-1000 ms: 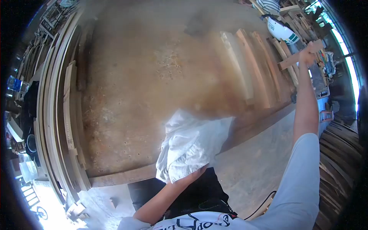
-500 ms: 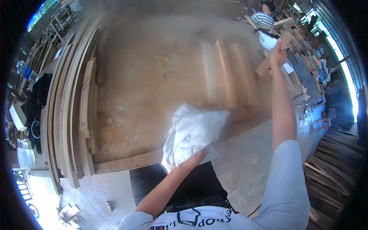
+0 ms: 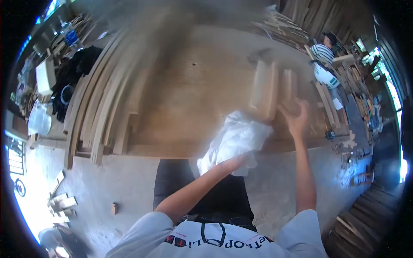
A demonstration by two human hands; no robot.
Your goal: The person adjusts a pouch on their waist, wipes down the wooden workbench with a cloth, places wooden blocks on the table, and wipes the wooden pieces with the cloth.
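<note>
My left hand (image 3: 241, 162) grips a rumpled white cloth (image 3: 235, 136) at the near edge of the workbench, its fingers mostly hidden under the folds. To the right, my right hand (image 3: 297, 119) is open, thumb and fingers spread, with nothing between them. It hovers over the bench close to a few short wooden pieces (image 3: 270, 92), which look blurred. A narrower pair of wooden strips (image 3: 290, 84) lies just beyond its fingertips.
Long planks (image 3: 101, 94) are stacked along the left of the wooden workbench (image 3: 189, 99). A white helmet (image 3: 325, 76) sits at the far right, near a person in a striped shirt (image 3: 322, 52). Offcuts (image 3: 62, 203) lie on the floor at left.
My right hand has come back from the far right near the helmet and down toward the wooden pieces, fingers now spread. My left hand keeps the cloth. The head view has shifted.
</note>
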